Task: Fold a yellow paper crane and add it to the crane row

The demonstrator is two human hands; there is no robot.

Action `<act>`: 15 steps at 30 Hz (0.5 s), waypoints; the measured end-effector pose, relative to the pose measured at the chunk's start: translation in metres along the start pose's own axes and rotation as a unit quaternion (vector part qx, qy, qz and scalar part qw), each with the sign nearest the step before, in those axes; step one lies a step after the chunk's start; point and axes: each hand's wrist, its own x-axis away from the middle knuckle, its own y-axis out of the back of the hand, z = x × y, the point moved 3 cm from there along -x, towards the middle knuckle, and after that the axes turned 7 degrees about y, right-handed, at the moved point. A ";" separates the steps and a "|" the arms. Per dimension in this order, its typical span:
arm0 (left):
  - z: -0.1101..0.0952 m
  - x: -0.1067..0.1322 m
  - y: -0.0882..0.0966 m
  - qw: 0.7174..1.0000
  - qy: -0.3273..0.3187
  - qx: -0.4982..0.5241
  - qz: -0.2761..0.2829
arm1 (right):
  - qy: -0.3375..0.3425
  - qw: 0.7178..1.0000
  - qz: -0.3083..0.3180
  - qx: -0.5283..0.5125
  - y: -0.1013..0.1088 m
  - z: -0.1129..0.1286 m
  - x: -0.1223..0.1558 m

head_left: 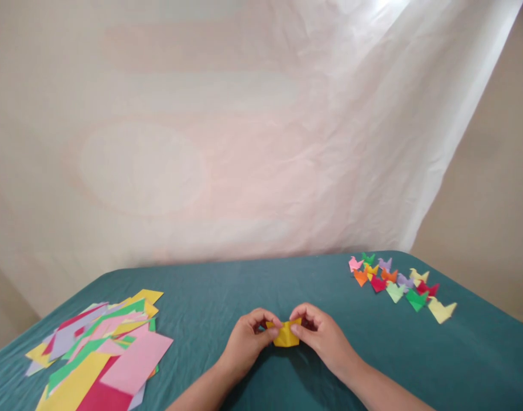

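Note:
A small folded yellow paper piece (286, 335) is held just above the teal table (227, 291), near its front middle. My left hand (247, 339) pinches its left side with curled fingers. My right hand (322, 337) pinches its right side the same way. Both thumbs press on the upper edge of the paper. Both forearms reach in from the bottom edge of the view.
A loose pile of coloured paper sheets (101, 354) lies at the front left of the table. Several small folded paper figures (398, 282) in mixed colours sit in a cluster at the back right. A creased white sheet (244, 125) hangs behind the table.

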 end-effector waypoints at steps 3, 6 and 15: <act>0.002 0.000 0.001 1.000 -0.006 -0.014 -0.002 | 0.007 1.000 0.014 0.012 -0.001 0.001 0.001; 0.004 0.000 0.002 1.000 0.008 -0.026 -0.009 | 0.011 0.999 0.026 0.019 -0.001 0.003 0.002; 0.003 0.000 0.004 0.999 0.014 -0.043 0.008 | -0.004 0.998 0.049 0.043 -0.001 0.003 0.002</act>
